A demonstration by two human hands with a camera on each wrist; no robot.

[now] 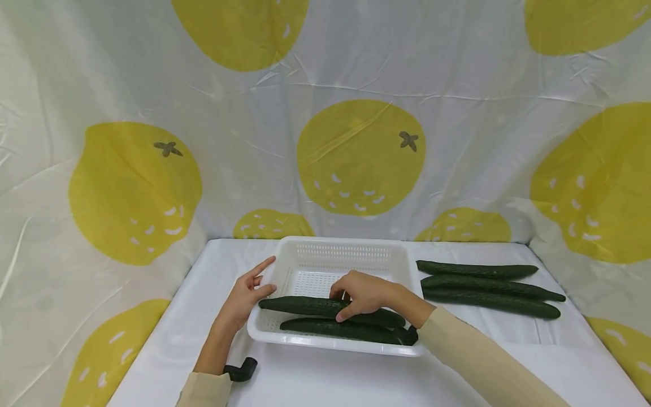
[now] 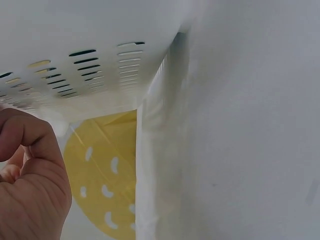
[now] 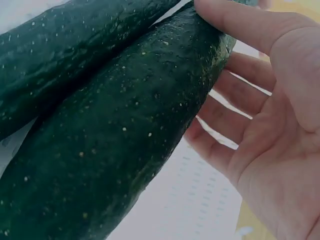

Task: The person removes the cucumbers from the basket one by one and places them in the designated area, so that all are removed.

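Note:
A white plastic basket (image 1: 351,244) with slotted walls stands on the table, with two dark green cucumbers lying side by side across its front half. My right hand (image 1: 367,294) reaches in from the right and grips the farther cucumber (image 1: 300,306), its thumb on the near side and fingers on the far side. In the right wrist view this cucumber (image 3: 120,135) lies against the nearer cucumber (image 3: 60,55). At the basket's left rim my left hand (image 1: 242,297) holds the edge, thumb over the rim and index finger stretched along it. Its other fingers curl beside the slotted wall (image 2: 100,30).
Right of the basket lie three more cucumbers: a back one (image 1: 478,270), a middle one (image 1: 498,286) and a front one (image 1: 490,302). A white cloth covers the table (image 1: 325,379). Behind it hangs a curtain (image 1: 244,147) printed with yellow lemons.

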